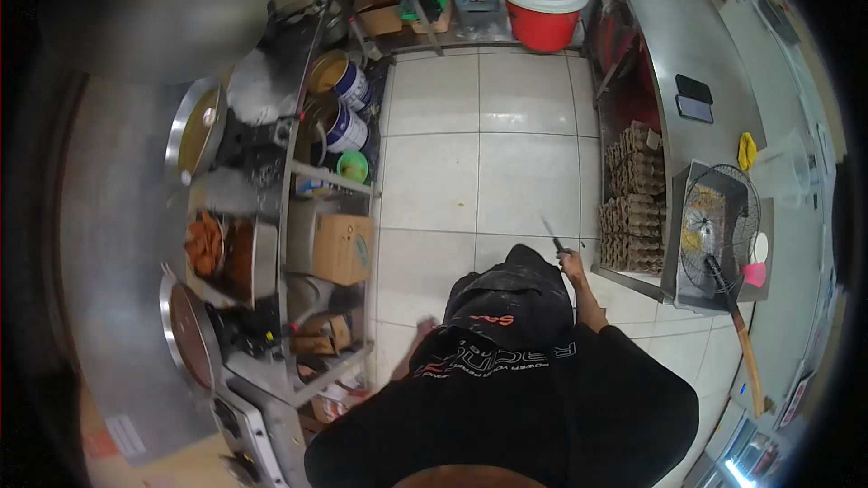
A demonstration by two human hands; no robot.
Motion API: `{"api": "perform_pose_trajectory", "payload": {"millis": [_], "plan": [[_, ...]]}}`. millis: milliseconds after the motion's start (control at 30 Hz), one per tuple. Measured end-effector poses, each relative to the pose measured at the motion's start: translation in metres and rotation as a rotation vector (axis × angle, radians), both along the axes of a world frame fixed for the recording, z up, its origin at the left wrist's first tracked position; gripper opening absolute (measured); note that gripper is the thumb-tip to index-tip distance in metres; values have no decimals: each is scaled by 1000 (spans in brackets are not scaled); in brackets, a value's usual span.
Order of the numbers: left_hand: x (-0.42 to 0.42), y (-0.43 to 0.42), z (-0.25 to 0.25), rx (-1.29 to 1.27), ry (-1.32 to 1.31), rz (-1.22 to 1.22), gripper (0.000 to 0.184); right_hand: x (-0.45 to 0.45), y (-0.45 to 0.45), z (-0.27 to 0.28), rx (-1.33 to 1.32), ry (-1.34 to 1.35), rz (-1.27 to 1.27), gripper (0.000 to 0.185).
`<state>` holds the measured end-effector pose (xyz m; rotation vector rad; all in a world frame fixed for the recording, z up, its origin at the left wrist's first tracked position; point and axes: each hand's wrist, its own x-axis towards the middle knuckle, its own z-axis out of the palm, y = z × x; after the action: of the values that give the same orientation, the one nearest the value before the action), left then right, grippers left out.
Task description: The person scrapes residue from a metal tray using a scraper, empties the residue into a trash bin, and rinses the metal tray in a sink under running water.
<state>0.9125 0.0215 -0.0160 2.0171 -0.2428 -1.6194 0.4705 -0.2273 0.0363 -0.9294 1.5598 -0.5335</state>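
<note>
My right hand (571,266) is closed round the dark handle of a knife (548,227), held out in front of me to the right over the tiled floor. Its thin blade points forward and slightly left. Low on the left side of my body, a small part of my left hand (423,327) shows, blurred and mostly behind my black shirt; its fingers cannot be made out. A black apron (511,303) covers my front. Right of the knife, stacked egg trays (632,221) fill a shelf under the steel counter.
On the right counter (701,54) lie two phones (694,101) and a steel bin (694,291) under a long-handled wire strainer (737,217). The left side holds pans of oil (194,136), a tray of fried food (204,244), buckets (348,131) and a cardboard box (344,248). Ahead stands a lidded red bucket (542,27).
</note>
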Motion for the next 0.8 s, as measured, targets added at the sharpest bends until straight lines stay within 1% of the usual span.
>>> {"api": "perform_pose_trajectory", "payload": {"millis": [67,100,133,167,200,233,267,333,367,433,467,500,533,567,600,667,733,800], "plan": [[72,-109,-9,-177,-27,-62,30,15,-15,30,49,32,-264,41],[99,-184,26,-174,-36,-42,30,17,-28,41,110,8,-331,50],[130,-255,39,-328,-87,-103,32,23,-43,41,104,4,-365,50],[158,-335,53,-217,-127,-136,30,22,-55,31,60,-7,-414,52],[170,-406,79,-340,-169,-141,27,16,-73,24,14,-9,-459,53],[187,-475,79,-342,-150,-94,25,21,-96,35,-19,38,-491,50],[190,-536,86,-544,-249,-173,24,20,-118,31,-78,26,-485,48],[170,-634,129,-526,-249,-213,21,16,-170,27,-78,34,-463,45],[144,-663,143,-533,-242,-223,21,8,-200,32,-83,38,-474,45],[81,-731,167,-763,-210,-228,23,15,-267,42,-233,47,-377,41],[54,-765,170,-710,-145,-345,29,17,-308,43,-255,35,-412,41],[28,-793,170,-646,-81,-460,38,16,-344,44,-347,77,-394,38],[-5,-811,180,-631,55,-513,47,14,-374,45,-424,125,-366,35],[-36,-824,197,-605,192,-555,58,11,-409,64,-442,129,-340,32],[-58,-842,206,-599,196,-566,58,14,-450,95,-461,135,-309,30],[-97,-889,219,-536,378,-616,76,12,-526,136,-605,199,-256,29],[-122,-945,225,-548,397,-629,74,14,-598,186,-699,176,-275,28],[-144,-1002,233,-565,419,-640,72,15,-661,240,-816,288,-262,30]]}}
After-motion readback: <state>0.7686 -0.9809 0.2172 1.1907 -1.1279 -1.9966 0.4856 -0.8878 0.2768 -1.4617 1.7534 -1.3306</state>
